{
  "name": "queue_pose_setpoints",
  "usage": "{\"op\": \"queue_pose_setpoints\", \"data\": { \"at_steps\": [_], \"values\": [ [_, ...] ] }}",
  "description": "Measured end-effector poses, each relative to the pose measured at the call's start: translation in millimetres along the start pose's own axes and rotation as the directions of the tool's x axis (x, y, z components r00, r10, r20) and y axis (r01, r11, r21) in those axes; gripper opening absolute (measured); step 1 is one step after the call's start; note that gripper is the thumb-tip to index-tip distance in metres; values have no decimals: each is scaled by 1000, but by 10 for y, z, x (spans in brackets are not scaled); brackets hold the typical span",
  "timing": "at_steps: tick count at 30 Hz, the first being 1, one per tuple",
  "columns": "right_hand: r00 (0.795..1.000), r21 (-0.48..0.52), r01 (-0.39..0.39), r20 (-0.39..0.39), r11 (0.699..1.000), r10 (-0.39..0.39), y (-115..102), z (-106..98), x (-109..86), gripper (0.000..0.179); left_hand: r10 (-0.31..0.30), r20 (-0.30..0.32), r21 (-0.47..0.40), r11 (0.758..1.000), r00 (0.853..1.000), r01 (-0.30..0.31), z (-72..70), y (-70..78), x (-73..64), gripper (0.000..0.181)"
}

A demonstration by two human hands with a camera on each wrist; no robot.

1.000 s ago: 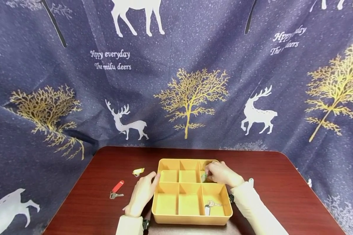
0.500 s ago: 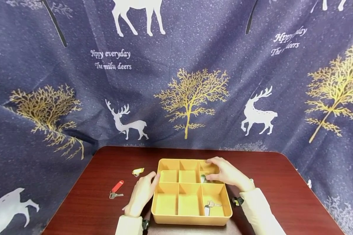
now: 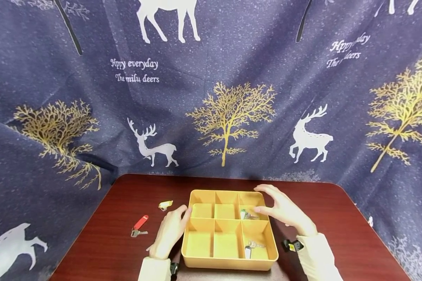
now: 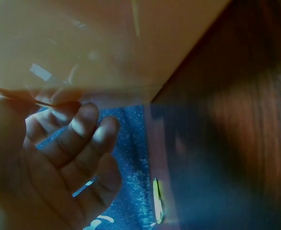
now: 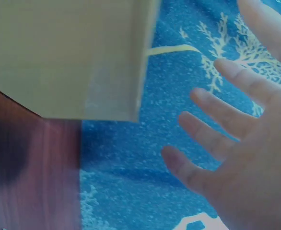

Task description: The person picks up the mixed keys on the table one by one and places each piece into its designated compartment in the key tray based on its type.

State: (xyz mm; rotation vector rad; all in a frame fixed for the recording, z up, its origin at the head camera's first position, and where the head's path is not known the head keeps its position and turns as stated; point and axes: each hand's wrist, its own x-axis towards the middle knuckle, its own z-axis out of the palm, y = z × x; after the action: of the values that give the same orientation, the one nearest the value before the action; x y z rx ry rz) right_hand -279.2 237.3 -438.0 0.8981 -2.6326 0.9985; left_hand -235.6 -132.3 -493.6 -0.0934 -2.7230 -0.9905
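Observation:
A yellow six-compartment organizer box (image 3: 228, 264) stands on the table. My left hand (image 3: 170, 231) rests at its left wall, fingertips right at the rim; in the left wrist view the other fingers lie loosely bent beside the box. Spread and holding nothing, my right hand (image 3: 285, 208) hovers by the back right corner, thumb near the right rim. A key with a green tag (image 3: 244, 214) lies in the back right compartment. In the front right one sits a key with a white tag (image 3: 247, 251).
Left of the box, a key with a red tag (image 3: 140, 222) and, farther back, one with a yellow tag (image 3: 165, 205) lie on the dark red table (image 3: 109, 249). A blue cloth (image 3: 204, 58) with deer and trees hangs behind.
My right hand has let go of the green-tagged key in the back right compartment, opened, and drawn back to the right. The left hand has stayed at the box.

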Motion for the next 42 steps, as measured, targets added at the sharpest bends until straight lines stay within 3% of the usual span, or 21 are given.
{"op": "queue_pose_setpoints", "data": {
  "at_steps": [11,18,22,26,33,42],
  "values": [
    [995,-9,-79,-59,997,78,11,-251,-178,77,7,6,-4,1000,1000,-7,35,13,21,30],
    [982,-15,-123,-147,992,120,163,-412,-394,81,40,-12,-13,999,999,-41,50,4,2,32],
    [974,-38,-158,-171,987,149,285,-492,-532,82,24,-5,-14,1000,1000,-25,24,-19,-27,32],
    [963,-51,-212,-180,976,200,390,-576,-636,80,-3,6,-9,1000,1000,3,-5,-37,-33,32],
    [942,-52,-267,-225,962,249,504,-698,-780,76,22,-4,-16,1000,1000,-22,2,-29,-3,32],
    [911,-52,-366,-222,929,347,638,-683,-923,73,16,7,-20,1000,1000,-16,25,-21,10,30]
  ]
}}
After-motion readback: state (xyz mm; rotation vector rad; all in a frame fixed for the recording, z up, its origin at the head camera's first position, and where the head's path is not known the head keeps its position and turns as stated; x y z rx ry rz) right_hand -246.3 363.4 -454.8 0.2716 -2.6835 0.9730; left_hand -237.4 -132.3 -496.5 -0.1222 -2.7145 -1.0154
